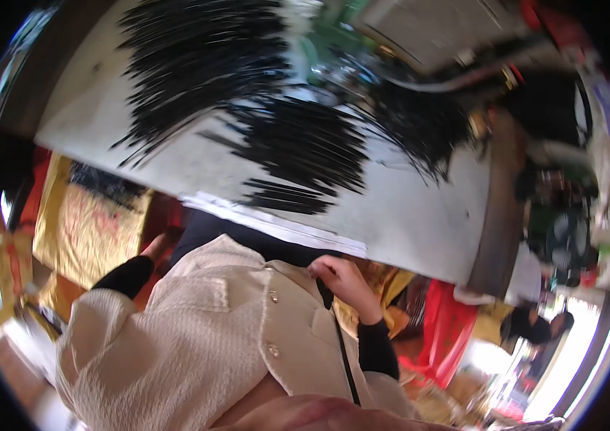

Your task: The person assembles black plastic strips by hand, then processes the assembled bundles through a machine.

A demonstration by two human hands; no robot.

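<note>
My right hand (348, 284) is at the front of my cream jacket (240, 316), just short of the table edge. Its fingers are curled in beside a thin black strap (344, 352), and whether they grip anything is hidden. Low on the other side, my left hand (155, 246) hangs by my dark trousers, near a yellow-wrapped box (93, 233); its fingers are blurred and partly hidden. On the pale table (420, 226) lie thin black strips: a large spread (204, 57) farther off, a smaller bunch (305, 144) in the middle, and a tangled heap (420, 118) to the right.
A folded white strip (269, 224) runs along the table's near edge. Beyond the heap stands a grey bin-like object (434, 32) with a pale tube. Dark strips lie on the yellow box. Red cloth or plastic (445, 327) hangs at the lower right, near a fan (567, 237).
</note>
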